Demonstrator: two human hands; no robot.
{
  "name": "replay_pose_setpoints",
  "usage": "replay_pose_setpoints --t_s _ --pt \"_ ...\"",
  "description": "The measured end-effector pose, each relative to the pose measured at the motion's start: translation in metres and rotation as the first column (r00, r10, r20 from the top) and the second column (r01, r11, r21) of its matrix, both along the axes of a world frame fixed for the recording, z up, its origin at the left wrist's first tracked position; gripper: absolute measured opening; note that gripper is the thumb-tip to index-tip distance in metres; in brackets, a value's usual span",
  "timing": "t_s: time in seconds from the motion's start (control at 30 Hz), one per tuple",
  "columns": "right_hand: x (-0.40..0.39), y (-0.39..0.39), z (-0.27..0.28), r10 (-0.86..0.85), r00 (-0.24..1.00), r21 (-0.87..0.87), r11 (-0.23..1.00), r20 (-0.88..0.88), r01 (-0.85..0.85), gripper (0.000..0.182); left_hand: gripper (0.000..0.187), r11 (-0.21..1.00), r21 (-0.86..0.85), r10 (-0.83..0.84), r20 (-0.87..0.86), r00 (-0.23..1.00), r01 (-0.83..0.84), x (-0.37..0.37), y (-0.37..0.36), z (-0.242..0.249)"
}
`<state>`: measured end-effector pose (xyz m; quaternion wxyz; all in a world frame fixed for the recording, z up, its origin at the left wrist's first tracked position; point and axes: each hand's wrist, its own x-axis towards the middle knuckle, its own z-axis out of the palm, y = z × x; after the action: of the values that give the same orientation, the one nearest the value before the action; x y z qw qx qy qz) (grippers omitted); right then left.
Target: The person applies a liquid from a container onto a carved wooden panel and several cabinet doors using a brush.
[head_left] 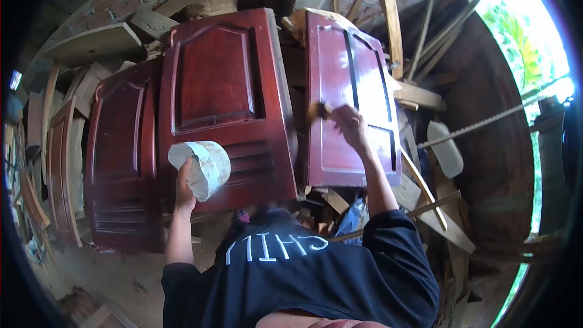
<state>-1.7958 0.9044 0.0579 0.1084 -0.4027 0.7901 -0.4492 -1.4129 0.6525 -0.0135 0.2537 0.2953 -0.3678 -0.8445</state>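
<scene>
In my left hand [185,185] is a white plastic container [211,167] with a cut-open look, my fingers closed on its near side; its contents are hidden. It overlaps the lower part of a dark red panelled wooden door [212,79]. Farther right, my right hand [350,123] is closed around the handle of a paintbrush [317,111]. The brush head, slightly blurred, points left over the left edge strip of a glossy reddish door panel [330,67]. That panel leans upright and reflects bright light on its right side.
Another dark red door [118,127] leans at left, beside a browner panel [62,176]. Loose wooden planks [388,18] crowd the back right. A white plastic jug [445,149] lies right of the glossy panel, near a long notched strip [492,120]. A brick wall [121,0] rises behind.
</scene>
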Motion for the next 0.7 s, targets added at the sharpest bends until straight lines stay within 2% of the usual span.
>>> replay_pose_setpoints --t_s 0.03,0.07,0.1,0.17,0.23,0.3,0.33,0.37,0.4,0.43,0.5,0.57,0.63,0.67,0.7 --pt "-0.025 -0.018 -0.003 -0.028 0.971 -0.054 0.998 -0.237 0.016 0.012 0.065 1.0 0.017 -0.007 0.017 1.0 0.007 0.0 0.002 0.002" --pt "-0.05 -0.032 -0.011 -0.037 0.833 -0.032 0.999 -0.552 0.023 0.014 0.065 1.0 0.021 -0.016 0.015 1.0 0.016 0.002 0.001 -0.001" --pt "-0.056 -0.039 -0.002 0.026 0.845 0.078 0.997 -0.534 0.019 0.016 0.065 1.0 0.01 0.007 0.008 1.0 -0.007 0.003 0.002 -0.005" --pt "-0.05 -0.041 0.023 0.244 0.943 0.381 0.913 -0.225 -0.145 0.017 0.057 1.0 -0.002 0.024 0.001 1.0 -0.024 0.006 0.003 -0.013" --pt "-0.038 -0.041 0.07 0.429 0.892 0.491 0.813 -0.142 -0.313 0.018 0.056 0.998 0.027 0.055 -0.002 0.998 -0.055 0.011 0.002 -0.03" --pt "-0.054 -0.046 0.09 0.489 0.852 0.37 0.769 0.187 -0.522 0.018 0.056 0.995 0.083 0.063 -0.024 0.998 -0.061 0.012 0.002 -0.034" --pt "-0.068 -0.056 0.094 0.473 0.829 0.367 0.745 0.299 -0.558 0.018 0.057 0.998 0.026 0.064 0.002 0.998 -0.064 0.017 0.004 -0.041" --pt "-0.089 -0.066 0.089 0.479 0.827 0.336 0.758 0.296 -0.559 0.018 0.057 0.997 -0.031 0.067 0.027 0.997 -0.066 0.016 0.003 -0.046" --pt "-0.118 -0.08 0.073 0.483 0.839 0.335 0.77 0.251 -0.543 0.017 0.059 0.991 0.129 0.048 -0.005 0.999 -0.047 0.0 0.006 -0.004" --pt "-0.151 -0.095 0.057 0.488 0.848 0.332 0.781 0.206 -0.53 0.017 0.062 0.983 0.182 0.028 -0.029 0.999 -0.022 -0.007 0.007 0.008" --pt "-0.209 -0.13 0.048 0.38 0.905 0.344 0.837 0.192 -0.425 0.016 0.065 0.985 0.166 0.043 0.008 0.999 -0.043 -0.005 0.006 -0.001" --pt "-0.273 -0.168 0.024 0.358 0.931 0.227 0.903 0.074 -0.365 0.017 0.066 0.989 0.11 0.098 0.041 0.994 -0.102 -0.015 0.012 0.013" --pt "-0.314 -0.211 0.014 0.25 0.966 0.23 0.946 -0.06 -0.23 0.019 0.061 0.987 0.091 0.13 0.063 0.99 -0.135 -0.022 0.013 0.019" --pt "-0.347 -0.235 -0.01 0.235 0.935 0.22 0.959 -0.265 -0.179 0.02 0.064 0.987 0.073 0.139 0.094 0.986 -0.146 -0.025 0.014 0.023" --pt "-0.37 -0.254 -0.03 0.174 0.799 0.049 0.983 -0.576 -0.178 0.02 0.069 0.986 0.057 0.147 0.126 0.981 -0.155 -0.025 0.014 0.025"
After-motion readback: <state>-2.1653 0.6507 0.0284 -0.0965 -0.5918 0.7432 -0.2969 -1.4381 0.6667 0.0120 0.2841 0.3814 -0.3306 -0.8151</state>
